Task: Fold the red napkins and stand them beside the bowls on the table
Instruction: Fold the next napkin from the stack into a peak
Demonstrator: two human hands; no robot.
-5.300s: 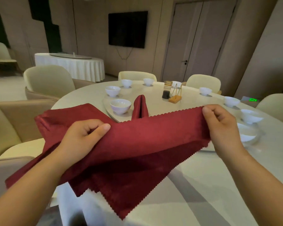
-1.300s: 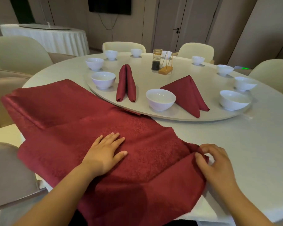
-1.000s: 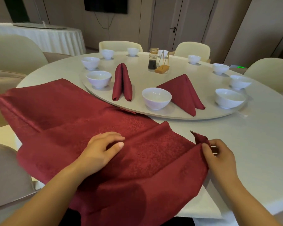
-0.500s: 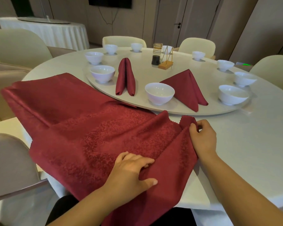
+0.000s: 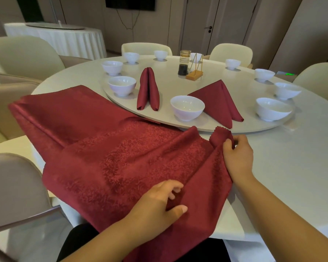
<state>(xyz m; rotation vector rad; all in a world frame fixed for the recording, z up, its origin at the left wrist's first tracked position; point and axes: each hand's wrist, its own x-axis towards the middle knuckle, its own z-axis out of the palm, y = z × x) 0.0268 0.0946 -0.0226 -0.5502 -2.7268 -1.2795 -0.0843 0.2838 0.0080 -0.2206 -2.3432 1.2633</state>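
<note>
A large red napkin [image 5: 121,157] lies spread over the near edge of the round table [image 5: 301,167], partly hanging off. My left hand [image 5: 159,201] pinches a fold of it near the front edge. My right hand [image 5: 237,154] grips its bunched right corner. On the turntable [image 5: 178,80] stand two folded red napkins: a narrow upright one [image 5: 148,89] between two white bowls [image 5: 122,85] [image 5: 187,106], and a triangular one [image 5: 218,101] right of the nearer bowl.
Several more white bowls ring the turntable, such as one at right [image 5: 272,108]. A sauce bottle [image 5: 184,62] and a wooden holder [image 5: 194,74] stand near its middle. Cream chairs [image 5: 21,53] surround the table; another chair [image 5: 11,186] is close at my left.
Earlier I held the napkin up with both hands; it now lies on the table. My left hand slid toward the front edge and pinched a fold. My right hand drew the corner up.
</note>
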